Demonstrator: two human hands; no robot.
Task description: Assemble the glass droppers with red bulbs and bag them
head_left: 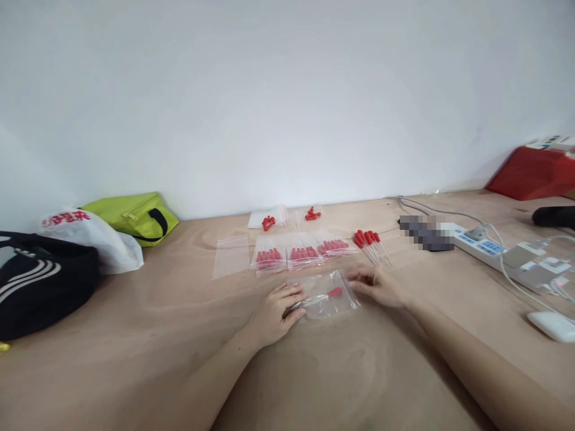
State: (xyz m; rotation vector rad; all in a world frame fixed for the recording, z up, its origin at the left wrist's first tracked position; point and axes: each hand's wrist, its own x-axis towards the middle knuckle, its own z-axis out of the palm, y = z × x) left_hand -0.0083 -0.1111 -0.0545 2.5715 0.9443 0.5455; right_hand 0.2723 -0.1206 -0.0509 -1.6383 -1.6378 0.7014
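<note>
A clear plastic bag [321, 306] lies on the table in front of me, with a red-bulbed glass dropper [335, 292] inside it. My left hand [276, 314] is closed on the bag's left end, thumb and fingers around it. At the bag's right edge, my right hand [380, 286] has its fingers curled in on the film. Just beyond, packed zip bags [269, 254] with several red-bulbed droppers each lie in a row. Loose droppers [369, 238] fan out behind my right hand. A flat bag without droppers [230, 256] lies left of the row.
Near the wall are loose red bulbs [268, 223], more red bulbs [312, 214] and thin glass tubes [295, 219]. To the right are a blurred-out dark object [426, 233], a power strip [476, 240] with cables and a white case [552, 326]. Bags, including a lime-green one [135, 215], stand left.
</note>
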